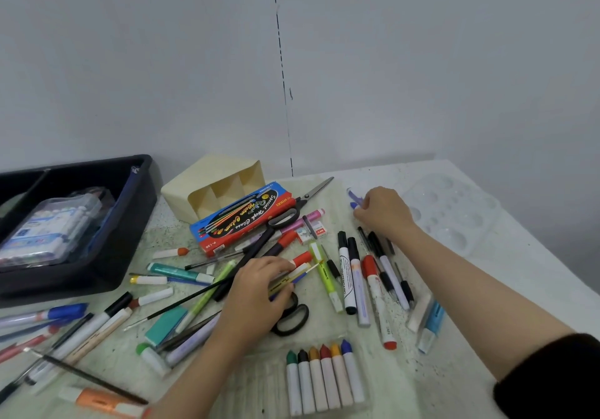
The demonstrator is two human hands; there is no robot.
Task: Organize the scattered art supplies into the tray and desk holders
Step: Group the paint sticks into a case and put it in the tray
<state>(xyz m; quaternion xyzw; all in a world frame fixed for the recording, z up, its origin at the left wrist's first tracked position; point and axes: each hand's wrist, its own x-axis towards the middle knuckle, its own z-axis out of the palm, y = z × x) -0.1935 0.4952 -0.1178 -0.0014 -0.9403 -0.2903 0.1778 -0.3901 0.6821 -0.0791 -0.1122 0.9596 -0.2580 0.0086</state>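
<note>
Crayons (324, 381), six in a clear sleeve, lie at the near edge of the table (431, 386). Just beyond them the left hand (256, 298) has its fingers curled round a bundle of pens (293, 279), yellow and blue among them, over the black scissors (292, 319). Loose markers (354, 275) lie side by side between the two hands. Farther toward the right edge, the right hand (383, 212) pinches a blue pen (354, 197) at its fingertips.

The step in hand looks like gathering pens, with most supplies not yet sorted. The cream desk holder (214, 188) sits near the far edge, apparently tipped with its compartments facing forward. The dark tray (130, 210) fills the far left corner. The next move probably calls for joining the two handfuls, then carrying them across the clutter to the holder, which may need righting first.
</note>
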